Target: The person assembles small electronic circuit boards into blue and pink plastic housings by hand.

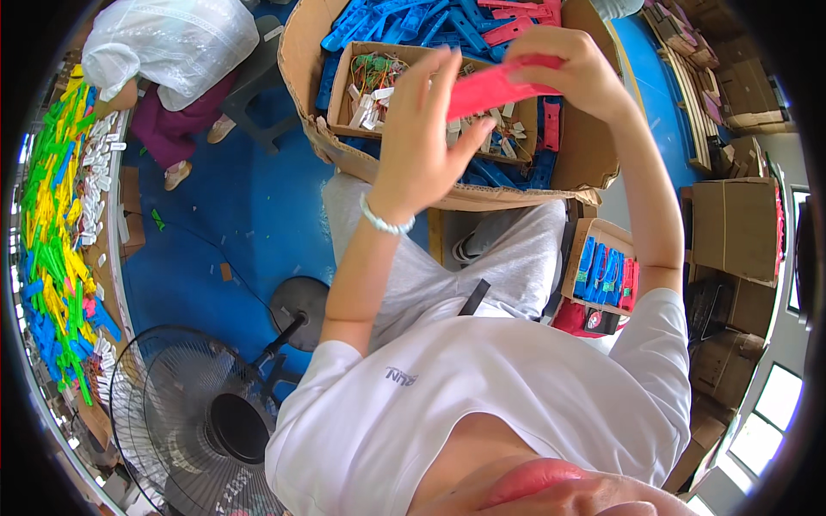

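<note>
My right hand [575, 73] is closed around one end of a long pink-red plastic piece [490, 88], held above a large cardboard box [344, 148]. Beside the piece's other end is my left hand [430, 142], fingers stretched and thumb apart; whether it touches the piece I cannot tell. Both hands are slightly blurred. Under them, a smaller cardboard tray [342, 90] holds white connectors [372, 110] and thin coloured wires [379, 67]. Blue plastic pieces [413, 24] and some pink ones [514, 27] lie in the large box around the tray.
By my left side stands a black fan [237, 426]. A long table at far left bears yellow, green and blue pieces [53, 206]; a person in white [172, 52] bends there. At right, a small box [594, 236] holds blue and red pieces, near stacked cartons [731, 228].
</note>
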A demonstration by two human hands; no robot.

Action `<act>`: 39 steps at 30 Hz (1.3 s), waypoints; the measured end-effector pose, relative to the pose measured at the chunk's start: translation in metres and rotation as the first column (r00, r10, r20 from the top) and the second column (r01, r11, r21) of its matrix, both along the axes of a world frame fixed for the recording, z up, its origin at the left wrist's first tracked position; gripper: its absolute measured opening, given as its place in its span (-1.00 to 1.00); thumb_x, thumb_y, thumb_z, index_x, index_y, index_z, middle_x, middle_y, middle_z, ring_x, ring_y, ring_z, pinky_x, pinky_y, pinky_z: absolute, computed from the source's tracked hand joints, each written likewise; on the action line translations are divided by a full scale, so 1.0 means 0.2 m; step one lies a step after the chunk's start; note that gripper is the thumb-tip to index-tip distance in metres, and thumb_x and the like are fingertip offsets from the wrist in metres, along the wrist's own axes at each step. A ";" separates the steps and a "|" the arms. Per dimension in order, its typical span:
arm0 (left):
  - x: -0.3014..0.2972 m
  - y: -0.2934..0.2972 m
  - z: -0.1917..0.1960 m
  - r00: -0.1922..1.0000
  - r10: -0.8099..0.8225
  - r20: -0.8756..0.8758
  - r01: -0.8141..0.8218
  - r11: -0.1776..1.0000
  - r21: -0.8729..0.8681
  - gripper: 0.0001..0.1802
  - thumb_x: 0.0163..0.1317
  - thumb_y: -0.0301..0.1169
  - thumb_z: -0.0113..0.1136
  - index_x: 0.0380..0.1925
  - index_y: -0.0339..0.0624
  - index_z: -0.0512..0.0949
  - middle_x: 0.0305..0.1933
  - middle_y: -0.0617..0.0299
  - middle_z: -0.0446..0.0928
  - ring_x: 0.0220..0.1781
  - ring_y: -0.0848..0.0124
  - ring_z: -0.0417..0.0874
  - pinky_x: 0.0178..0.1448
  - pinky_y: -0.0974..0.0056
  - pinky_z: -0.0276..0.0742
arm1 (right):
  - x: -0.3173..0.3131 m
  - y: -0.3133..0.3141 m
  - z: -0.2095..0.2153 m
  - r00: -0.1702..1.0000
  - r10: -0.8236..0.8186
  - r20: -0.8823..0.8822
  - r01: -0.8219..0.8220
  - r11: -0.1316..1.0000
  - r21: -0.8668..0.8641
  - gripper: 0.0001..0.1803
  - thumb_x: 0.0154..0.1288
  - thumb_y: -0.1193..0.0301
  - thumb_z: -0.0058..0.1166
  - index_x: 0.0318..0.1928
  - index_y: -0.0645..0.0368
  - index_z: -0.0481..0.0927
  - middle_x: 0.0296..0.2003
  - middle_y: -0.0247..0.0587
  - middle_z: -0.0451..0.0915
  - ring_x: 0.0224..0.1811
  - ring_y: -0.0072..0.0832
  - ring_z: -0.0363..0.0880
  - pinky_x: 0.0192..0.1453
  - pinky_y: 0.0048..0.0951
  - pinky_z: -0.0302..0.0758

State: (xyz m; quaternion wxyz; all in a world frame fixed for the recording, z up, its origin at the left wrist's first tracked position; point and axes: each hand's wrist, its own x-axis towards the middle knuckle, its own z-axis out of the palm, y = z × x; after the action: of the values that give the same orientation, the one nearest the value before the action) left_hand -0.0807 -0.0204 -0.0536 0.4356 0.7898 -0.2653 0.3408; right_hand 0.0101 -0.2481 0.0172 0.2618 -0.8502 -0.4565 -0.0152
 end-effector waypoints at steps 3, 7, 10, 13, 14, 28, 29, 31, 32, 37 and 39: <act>0.09 0.04 0.03 0.988 -0.123 0.098 0.157 0.809 -0.566 -0.06 0.14 -0.52 0.39 0.41 -0.24 0.00 0.40 0.03 0.20 0.31 0.18 0.39 0.42 0.06 0.27 | -0.14 0.23 -0.05 0.916 -0.169 -0.363 0.323 0.849 0.418 -0.80 0.25 0.49 0.28 -0.14 0.22 0.59 -0.22 -0.38 0.63 -0.16 -0.68 0.58 -0.10 -0.59 0.55; 0.11 -0.01 -0.01 0.997 0.003 0.081 0.073 0.391 -0.917 -0.21 0.20 -0.48 0.35 0.36 -0.23 0.14 0.39 -0.01 0.22 0.31 0.19 0.40 0.40 0.13 0.25 | -0.20 0.41 -0.20 0.851 -0.026 -0.524 0.429 0.609 0.667 -0.79 0.29 0.47 0.27 -0.15 0.24 0.53 -0.26 -0.37 0.60 -0.29 -0.71 0.56 -0.30 -0.65 0.56; 0.08 -0.08 -0.04 0.778 -0.611 0.146 0.210 0.033 -0.977 -0.49 0.37 -0.41 0.18 0.26 -0.28 0.29 0.08 0.03 0.54 0.19 0.26 0.53 0.34 0.19 0.37 | -0.22 0.49 -0.26 0.937 -0.094 -0.337 0.304 0.698 0.649 -0.75 0.33 0.43 0.25 -0.09 0.26 0.50 -0.22 -0.34 0.59 -0.27 -0.64 0.55 -0.13 -0.54 0.54; 0.12 -0.07 -0.13 0.864 -0.489 0.117 0.194 0.110 -0.975 -0.60 0.40 -0.39 0.14 0.17 -0.29 0.35 -0.05 0.06 0.60 0.06 0.22 0.62 0.23 0.15 0.49 | -0.14 0.42 -0.34 0.878 0.062 -0.474 0.298 0.705 0.644 -0.77 0.38 0.37 0.19 -0.10 0.28 0.58 -0.27 -0.35 0.62 -0.23 -0.65 0.54 -0.05 -0.51 0.52; 0.13 -0.03 -0.15 0.900 -0.430 0.079 0.128 0.086 -0.988 -0.67 0.40 -0.38 0.14 0.08 -0.27 0.37 -0.12 0.09 0.60 -0.02 0.23 0.64 0.16 0.12 0.54 | -0.05 0.33 -0.41 0.886 -0.047 -0.461 0.343 0.734 0.586 -0.78 0.40 0.37 0.16 -0.11 0.29 0.60 -0.29 -0.36 0.64 -0.23 -0.66 0.54 -0.07 -0.51 0.52; 0.07 0.04 -0.29 0.863 -0.481 -0.156 -0.168 0.017 -0.986 -0.73 0.26 -0.47 0.22 -0.10 -0.12 0.37 -0.33 0.18 0.54 -0.36 0.29 0.62 -0.22 0.04 0.62 | 0.21 -0.01 -1.03 0.973 -0.128 -0.192 0.020 0.876 -0.483 -0.64 0.12 0.19 0.28 -0.14 0.12 0.61 -0.17 -0.10 0.62 -0.06 -0.12 0.59 0.00 -0.13 0.50; 0.07 0.04 -0.28 0.862 -0.483 -0.156 -0.162 0.028 -0.986 -0.72 0.24 -0.51 0.22 -0.09 -0.13 0.38 -0.33 0.17 0.54 -0.36 0.29 0.62 -0.23 0.04 0.62 | 0.19 -0.02 -1.08 0.994 -0.039 -0.098 -0.014 0.874 -0.485 -0.66 0.13 0.24 0.26 -0.13 0.11 0.58 -0.12 -0.08 0.56 -0.05 -0.11 0.57 0.01 -0.13 0.50; 0.06 0.01 -0.28 0.853 -0.495 -0.166 -0.177 0.026 -0.984 -0.70 0.23 -0.52 0.22 -0.08 -0.14 0.37 -0.33 0.16 0.54 -0.36 0.29 0.62 -0.22 0.03 0.62 | 0.14 -0.02 -1.13 0.988 -0.037 -0.152 -0.045 0.860 -0.508 -0.67 0.14 0.20 0.26 -0.15 0.10 0.58 -0.11 -0.07 0.54 0.00 -0.08 0.56 0.02 -0.10 0.51; 0.06 0.00 -0.28 0.841 -0.510 -0.179 -0.192 0.026 -0.981 -0.69 0.22 -0.53 0.22 -0.07 -0.15 0.37 -0.34 0.15 0.54 -0.36 0.29 0.63 -0.22 0.02 0.63 | 0.13 -0.03 -1.16 0.978 -0.041 -0.206 -0.075 0.846 -0.527 -0.67 0.15 0.17 0.26 -0.18 0.10 0.59 -0.09 -0.05 0.51 0.04 -0.06 0.54 0.02 -0.07 0.52; 0.03 0.05 -0.28 0.842 -0.527 -0.117 -0.095 0.068 -0.993 -0.67 0.22 -0.54 0.22 -0.04 -0.17 0.37 -0.32 0.12 0.55 -0.35 0.28 0.63 -0.20 0.04 0.64 | 0.12 0.03 -1.11 0.990 0.071 -0.118 -0.125 0.830 -0.543 -0.76 0.13 0.32 0.16 -0.19 0.13 0.60 -0.13 -0.06 0.54 -0.04 -0.05 0.58 0.00 -0.06 0.52; 0.03 0.02 -0.27 0.836 -0.538 -0.104 -0.092 0.048 -0.995 -0.67 0.22 -0.54 0.22 -0.05 -0.17 0.37 -0.33 0.12 0.55 -0.36 0.27 0.63 -0.21 0.05 0.64 | 0.15 0.00 -1.20 0.979 0.007 -0.202 -0.098 0.890 -0.446 -0.77 0.14 0.32 0.16 -0.21 0.14 0.62 -0.16 -0.06 0.59 -0.07 -0.07 0.60 0.00 -0.10 0.52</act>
State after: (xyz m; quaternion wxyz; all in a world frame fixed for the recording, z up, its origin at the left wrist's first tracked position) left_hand -0.0738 -0.0155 -0.1081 0.9456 0.2857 0.0207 0.1545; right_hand 0.0394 -0.2490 -0.2222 0.1001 -0.8723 -0.4425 0.1823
